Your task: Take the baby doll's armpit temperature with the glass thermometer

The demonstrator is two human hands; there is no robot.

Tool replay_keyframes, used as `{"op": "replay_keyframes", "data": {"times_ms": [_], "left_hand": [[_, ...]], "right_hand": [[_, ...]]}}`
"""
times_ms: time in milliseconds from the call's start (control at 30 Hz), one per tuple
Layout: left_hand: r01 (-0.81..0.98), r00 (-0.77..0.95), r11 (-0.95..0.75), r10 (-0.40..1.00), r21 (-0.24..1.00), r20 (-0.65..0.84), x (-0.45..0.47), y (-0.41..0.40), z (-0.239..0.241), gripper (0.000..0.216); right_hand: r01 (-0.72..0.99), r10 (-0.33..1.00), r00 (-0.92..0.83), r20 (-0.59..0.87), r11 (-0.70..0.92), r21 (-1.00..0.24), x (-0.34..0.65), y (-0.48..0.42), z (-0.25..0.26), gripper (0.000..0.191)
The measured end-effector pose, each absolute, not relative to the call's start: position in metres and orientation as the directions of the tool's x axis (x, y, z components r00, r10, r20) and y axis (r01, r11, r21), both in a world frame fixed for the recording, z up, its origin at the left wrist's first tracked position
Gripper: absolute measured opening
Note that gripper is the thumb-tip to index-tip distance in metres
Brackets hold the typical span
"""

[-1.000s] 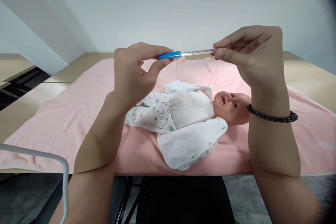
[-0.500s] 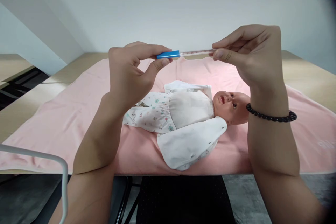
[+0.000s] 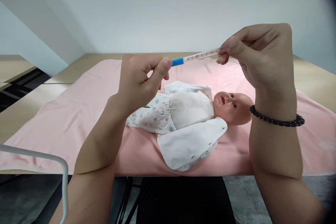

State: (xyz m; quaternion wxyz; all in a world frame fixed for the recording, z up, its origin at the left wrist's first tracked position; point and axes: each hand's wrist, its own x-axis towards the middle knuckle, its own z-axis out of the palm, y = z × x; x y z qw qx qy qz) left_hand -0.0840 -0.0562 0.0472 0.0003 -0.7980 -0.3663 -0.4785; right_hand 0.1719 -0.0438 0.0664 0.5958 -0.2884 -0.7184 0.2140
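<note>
Between my two hands a clear glass thermometer [image 3: 202, 55] with graduation marks is held up, slightly tilted, its right end higher. My left hand [image 3: 144, 77] pinches the blue end piece [image 3: 177, 62] between thumb and fingers, hiding part of it. My right hand [image 3: 265, 52], with a black beaded bracelet on the wrist, grips the other end of the glass; that tip is covered by the fingers. Below the thermometer a baby doll [image 3: 193, 108] lies on its back, head to the right, in a white top spread open and patterned trousers partly behind my left hand.
A pink cloth [image 3: 65, 112] covers most of the wooden table [image 3: 309, 73], which stands against a pale wall. A grey metal tube [image 3: 34, 153] curves in at the lower left. A black seat [image 3: 183, 199] is below the table's front edge.
My right hand has moved a little right and my left hand has closed further over the blue piece. The thermometer has shifted right and tilted, with its right end now higher.
</note>
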Motion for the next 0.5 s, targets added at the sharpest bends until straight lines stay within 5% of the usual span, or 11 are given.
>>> {"op": "replay_keyframes", "data": {"times_ms": [400,500], "left_hand": [[0.550,0.228,-0.710,0.635,0.441,0.738,-0.083,-0.055,0.045,0.060],[0.547,0.137,-0.693,0.627,0.469,0.767,-0.083,-0.052,0.046,0.062]], "right_hand": [[0.179,0.715,-0.182,0.675,0.699,-0.692,0.170,-0.038,0.060,0.023],[0.118,0.692,-0.024,0.722,0.719,-0.685,0.176,-0.027,0.060,0.024]]}}
